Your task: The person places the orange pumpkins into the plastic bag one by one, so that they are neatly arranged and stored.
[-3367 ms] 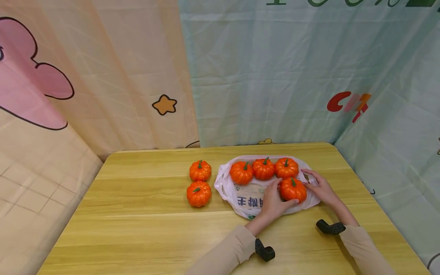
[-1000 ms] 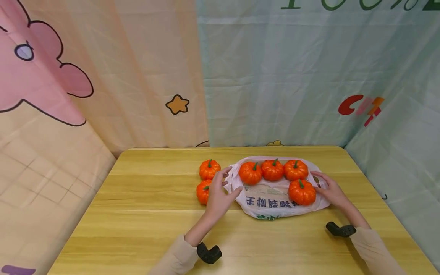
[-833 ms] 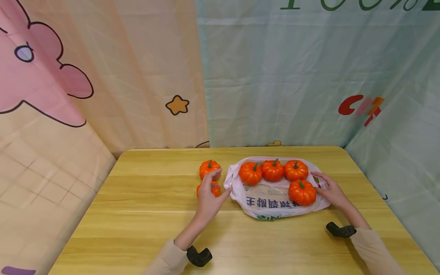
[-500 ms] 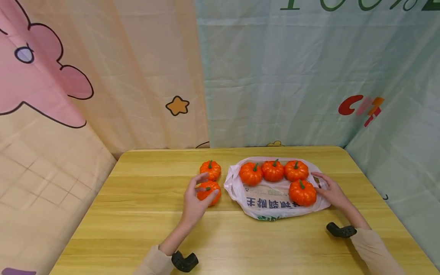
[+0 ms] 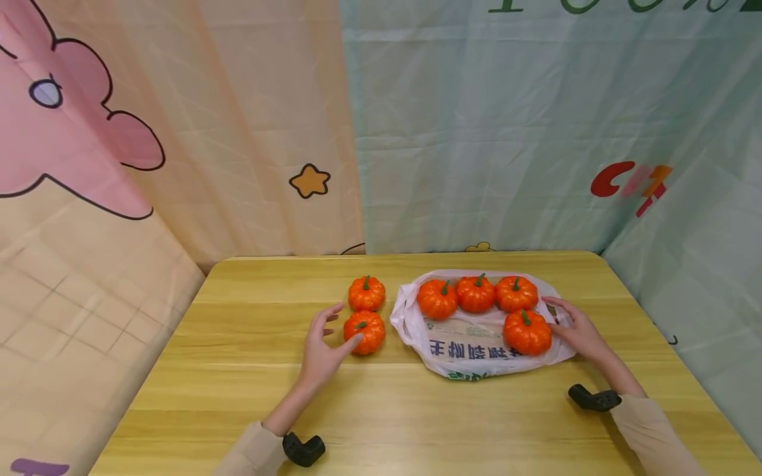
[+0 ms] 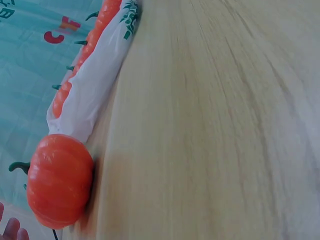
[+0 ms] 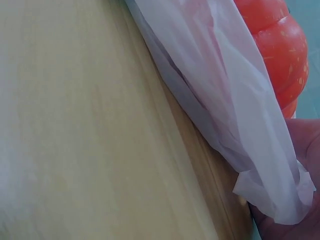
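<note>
My left hand point(image 5: 320, 357) is beside the nearer of two loose orange toy pumpkins point(image 5: 364, 332), its fingers spread and its thumb tip right at the pumpkin's left side. The other loose pumpkin point(image 5: 366, 293) sits just behind it. To the right, a white plastic bag point(image 5: 405, 324) lies spread out with several pumpkins inside, three along the back and one front-right pumpkin point(image 5: 527, 332). My right hand point(image 5: 582, 334) rests at the bag's right rim, fingers loosely extended, thumb close to that pumpkin. In the right wrist view the bag's edge point(image 7: 272, 200) covers part of the palm.
The pumpkins and bag are towards the back of a light wooden table point(image 5: 238, 330). Printed curtains point(image 5: 464, 132) hang right behind the table and on both sides. A black wrist device point(image 5: 303, 451) is on each forearm.
The fourth pumpkin went from between both hands to lying free in the bag. My left hand then moved left, past the bag's edge, to the loose pumpkins. My right hand has stayed at the rim.
</note>
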Tool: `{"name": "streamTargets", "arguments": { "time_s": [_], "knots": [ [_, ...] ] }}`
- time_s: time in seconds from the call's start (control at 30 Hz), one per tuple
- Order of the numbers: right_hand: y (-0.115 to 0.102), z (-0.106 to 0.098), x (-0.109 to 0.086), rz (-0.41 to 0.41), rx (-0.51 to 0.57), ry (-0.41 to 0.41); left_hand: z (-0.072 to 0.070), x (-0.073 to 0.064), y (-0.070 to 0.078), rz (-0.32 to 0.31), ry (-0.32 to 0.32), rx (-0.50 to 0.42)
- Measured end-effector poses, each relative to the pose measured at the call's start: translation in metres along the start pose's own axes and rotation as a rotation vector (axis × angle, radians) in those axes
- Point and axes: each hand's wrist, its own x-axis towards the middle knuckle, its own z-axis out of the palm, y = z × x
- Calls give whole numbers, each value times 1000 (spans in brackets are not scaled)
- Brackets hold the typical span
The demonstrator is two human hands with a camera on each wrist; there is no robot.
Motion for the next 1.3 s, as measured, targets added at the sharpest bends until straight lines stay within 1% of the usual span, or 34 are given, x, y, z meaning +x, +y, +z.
{"name": "streamTargets", "arguments": {
  "time_s": [0.13,0.27,0.5,0.6,0.8,0.9,1.3],
  "knots": [
    [0,0,0,12,7,-5,-1,2,-7,-54,-26,27],
    [0,0,0,24,8,-7,0,4,-12,-102,-68,63],
    [3,0,1,20,-10,-1,5,4,-18,-178,-134,73],
    [3,0,0,17,-8,-1,7,4,-20,-181,-153,79],
    [3,1,0,10,8,-5,10,5,-22,-153,-171,69],
    [3,1,0,12,9,-2,11,5,-22,-147,-176,82],
    [3,0,1,27,5,-5,14,8,-19,-145,-180,122]
  ]
}}
